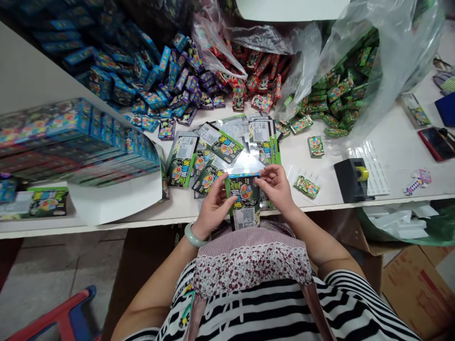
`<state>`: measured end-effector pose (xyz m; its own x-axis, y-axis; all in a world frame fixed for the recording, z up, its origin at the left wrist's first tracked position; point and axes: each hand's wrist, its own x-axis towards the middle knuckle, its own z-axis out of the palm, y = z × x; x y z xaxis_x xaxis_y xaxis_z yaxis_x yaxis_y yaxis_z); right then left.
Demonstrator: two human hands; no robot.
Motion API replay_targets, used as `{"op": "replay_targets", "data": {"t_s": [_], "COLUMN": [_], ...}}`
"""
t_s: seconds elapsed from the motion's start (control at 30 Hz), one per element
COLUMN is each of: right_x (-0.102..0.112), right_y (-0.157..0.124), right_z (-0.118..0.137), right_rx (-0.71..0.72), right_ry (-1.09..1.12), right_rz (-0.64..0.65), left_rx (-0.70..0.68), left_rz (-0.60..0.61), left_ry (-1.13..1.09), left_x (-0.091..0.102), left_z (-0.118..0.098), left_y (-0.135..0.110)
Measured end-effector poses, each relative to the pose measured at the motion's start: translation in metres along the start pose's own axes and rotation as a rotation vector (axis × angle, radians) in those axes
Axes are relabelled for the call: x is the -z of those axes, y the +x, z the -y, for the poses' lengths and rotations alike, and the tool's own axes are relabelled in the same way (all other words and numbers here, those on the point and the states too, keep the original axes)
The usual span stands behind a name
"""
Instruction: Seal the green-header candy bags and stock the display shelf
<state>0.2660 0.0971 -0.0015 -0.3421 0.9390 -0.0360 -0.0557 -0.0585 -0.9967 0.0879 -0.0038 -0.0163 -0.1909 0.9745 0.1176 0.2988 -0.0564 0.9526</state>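
Note:
My left hand (213, 206) and my right hand (275, 187) both hold one clear plastic packet (245, 194) with a dark printed card and a small blue box inside, over the front edge of the white table (401, 151). The left fingers pinch its left side, and the right fingers pinch its upper right corner by the clear flap. Just behind it lies a spread of several flat printed packets (220, 147). A loose green box (306, 186) lies right of my right hand.
Piles of small boxes fill the back: blue (142, 80), red (256, 76), and green in a clear bag (341, 94). Stacked blue boxes (78, 142) sit left. A black tape dispenser (351, 179), a sticker sheet (373, 166) and a red phone (436, 142) lie right.

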Motion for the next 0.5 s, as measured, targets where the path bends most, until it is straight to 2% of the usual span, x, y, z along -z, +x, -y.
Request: {"op": "replay_targets", "data": {"t_s": [0.1, 0.23, 0.33, 0.5], "right_x": [-0.005, -0.003, 0.003, 0.008], "right_y": [-0.004, 0.001, 0.011, 0.02], "right_z": [-0.006, 0.002, 0.014, 0.025], "right_rx": [0.054, 0.116, 0.104, 0.032], "right_ry": [-0.037, -0.226, -0.254, -0.144], "right_rz": [-0.032, 0.14, 0.214, 0.226], "left_rx": [0.009, -0.003, -0.042, -0.044], "left_rz": [-0.009, -0.189, -0.293, -0.242], "left_ry": [-0.063, -0.072, -0.151, -0.223], "left_x": [0.0, -0.001, -0.002, 0.002], "left_z": [-0.003, -0.011, -0.018, -0.026], "left_y": [0.006, 0.018, 0.027, 0.032]}}
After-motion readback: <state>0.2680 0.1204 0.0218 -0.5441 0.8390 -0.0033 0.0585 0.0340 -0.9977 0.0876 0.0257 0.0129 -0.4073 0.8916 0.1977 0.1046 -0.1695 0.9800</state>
